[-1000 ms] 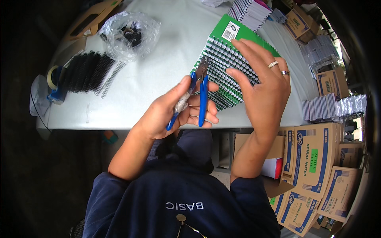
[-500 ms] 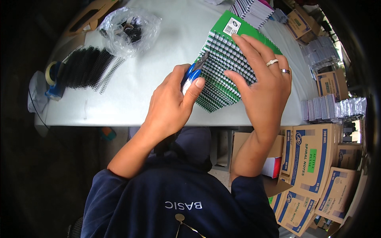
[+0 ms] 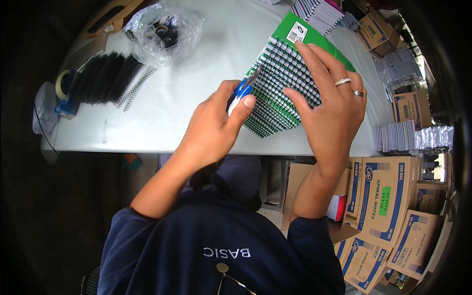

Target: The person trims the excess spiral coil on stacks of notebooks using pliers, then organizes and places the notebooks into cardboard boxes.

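My left hand (image 3: 211,123) is closed around a pair of pliers (image 3: 241,93) with blue handles. Its metal jaws touch or hover over the coil ends at the left edge of a stack of spiral notebooks (image 3: 282,78); exact contact is too small to tell. The stack lies slanted on the table, black coils facing up, with a green cover and a white label at its far end. Over the stack's right side, my right hand (image 3: 334,98) is spread, thumb and fingers apart, with two rings on it. Its fingertips rest on or just above the coils.
On the left of the white table (image 3: 196,98) lie loose black spiral coils (image 3: 105,81), a tape dispenser (image 3: 66,93) and a clear plastic bag (image 3: 164,34) with coils. More notebooks (image 3: 319,14) sit at the far edge. Cardboard boxes (image 3: 386,196) and wrapped notebook stacks (image 3: 413,136) stand at right.
The view has shifted slightly. The pliers and both hands keep nearly the same place on the notebook stack, with the jaws a touch farther along its left edge.
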`<state>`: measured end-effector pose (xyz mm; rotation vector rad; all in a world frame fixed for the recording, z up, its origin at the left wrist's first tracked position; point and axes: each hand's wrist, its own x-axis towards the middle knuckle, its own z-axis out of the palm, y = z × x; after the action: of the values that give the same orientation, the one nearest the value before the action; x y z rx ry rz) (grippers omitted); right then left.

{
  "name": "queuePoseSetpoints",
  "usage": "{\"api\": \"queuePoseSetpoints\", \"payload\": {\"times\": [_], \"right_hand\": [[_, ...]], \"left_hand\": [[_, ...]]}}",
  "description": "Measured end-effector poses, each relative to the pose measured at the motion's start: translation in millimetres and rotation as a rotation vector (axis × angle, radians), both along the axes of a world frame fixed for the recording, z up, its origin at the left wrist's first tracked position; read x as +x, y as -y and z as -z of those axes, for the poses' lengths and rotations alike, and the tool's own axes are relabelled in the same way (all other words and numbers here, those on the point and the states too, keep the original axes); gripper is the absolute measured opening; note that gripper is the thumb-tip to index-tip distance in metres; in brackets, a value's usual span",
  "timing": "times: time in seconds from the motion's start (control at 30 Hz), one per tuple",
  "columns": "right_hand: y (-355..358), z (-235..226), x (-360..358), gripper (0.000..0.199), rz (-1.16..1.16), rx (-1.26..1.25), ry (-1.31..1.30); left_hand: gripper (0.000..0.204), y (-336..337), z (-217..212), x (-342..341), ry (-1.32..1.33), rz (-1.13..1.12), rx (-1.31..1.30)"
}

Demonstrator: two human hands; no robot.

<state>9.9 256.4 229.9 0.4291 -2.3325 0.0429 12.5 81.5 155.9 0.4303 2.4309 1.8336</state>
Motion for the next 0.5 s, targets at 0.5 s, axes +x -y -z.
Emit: {"api": "queuePoseSetpoints", "payload": {"times": [0.5], "right_hand": [[5.1,-1.4,8.3,0.074,0.073,0.047,0.087]], "left_hand": [[0.06,-4.9,5.8,0.7,-0.035,-0.087,-0.184]]}}
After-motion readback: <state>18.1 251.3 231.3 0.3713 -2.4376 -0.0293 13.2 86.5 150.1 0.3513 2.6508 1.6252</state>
